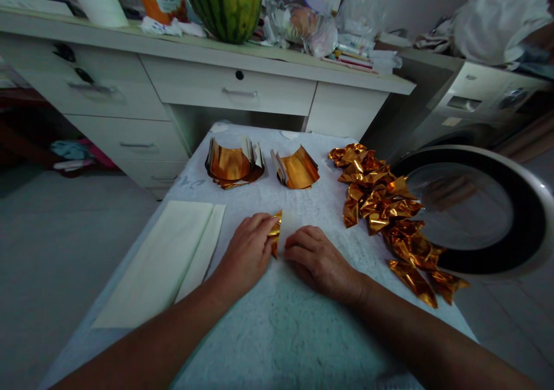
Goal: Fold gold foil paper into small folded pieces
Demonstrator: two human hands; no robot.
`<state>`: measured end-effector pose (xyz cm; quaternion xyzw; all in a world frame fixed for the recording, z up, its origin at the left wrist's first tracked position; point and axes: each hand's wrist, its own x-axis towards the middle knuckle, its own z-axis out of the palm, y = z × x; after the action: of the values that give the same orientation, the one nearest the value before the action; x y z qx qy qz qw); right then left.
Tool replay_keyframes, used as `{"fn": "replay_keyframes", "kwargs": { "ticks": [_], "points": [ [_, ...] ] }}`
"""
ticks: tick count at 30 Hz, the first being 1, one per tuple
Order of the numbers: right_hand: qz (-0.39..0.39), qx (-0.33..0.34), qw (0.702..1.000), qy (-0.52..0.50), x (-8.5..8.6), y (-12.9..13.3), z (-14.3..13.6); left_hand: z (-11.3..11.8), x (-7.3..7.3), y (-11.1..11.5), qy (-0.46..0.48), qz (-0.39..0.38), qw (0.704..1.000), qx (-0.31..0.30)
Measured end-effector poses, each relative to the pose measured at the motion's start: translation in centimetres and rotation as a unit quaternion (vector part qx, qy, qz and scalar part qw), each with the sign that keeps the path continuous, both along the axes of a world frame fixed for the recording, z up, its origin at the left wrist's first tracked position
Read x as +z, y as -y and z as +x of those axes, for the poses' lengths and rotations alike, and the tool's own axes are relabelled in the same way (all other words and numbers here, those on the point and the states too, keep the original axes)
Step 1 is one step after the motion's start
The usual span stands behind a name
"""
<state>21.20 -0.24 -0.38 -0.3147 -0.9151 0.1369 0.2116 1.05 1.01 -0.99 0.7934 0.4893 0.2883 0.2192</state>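
Over the middle of the cloth-covered table, my left hand (250, 243) is closed on a small piece of gold foil paper (276, 234), whose pointed lower end shows past the fingers. My right hand (318, 257) lies just to its right, fingers curled and pressed together by the foil's pale edge; what they hold, if anything, is hidden. Behind the hands stand two curved stacks of gold foil sheets, a larger stack (231, 162) on the left and a smaller stack (298, 168) on the right. A heap of folded gold foil pieces (376, 199) spreads along the right side.
Folded white paper (160, 257) lies at the table's left. Beyond the table (277, 332) is a white desk (190, 84) with a watermelon (223, 6) and clutter on top. A washing machine's open round door (471, 205) stands close to the right edge.
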Motion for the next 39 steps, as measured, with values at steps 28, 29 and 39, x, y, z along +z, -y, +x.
{"fn": "replay_keyframes", "kwargs": {
  "ticks": [28,29,39],
  "points": [
    [-0.202,-0.157,0.960,-0.111,0.5,-1.9,-2.3,-0.2,1.0,0.5,-0.046,-0.006,0.999,-0.018],
    [-0.206,-0.152,0.959,-0.124,0.4,-1.9,-2.3,-0.2,1.0,0.5,-0.050,-0.006,0.998,-0.022],
    [-0.165,-0.158,0.970,-0.089,0.4,-1.8,-2.9,-0.6,0.8,0.8,-0.026,-0.015,0.998,-0.049]
  ]
}}
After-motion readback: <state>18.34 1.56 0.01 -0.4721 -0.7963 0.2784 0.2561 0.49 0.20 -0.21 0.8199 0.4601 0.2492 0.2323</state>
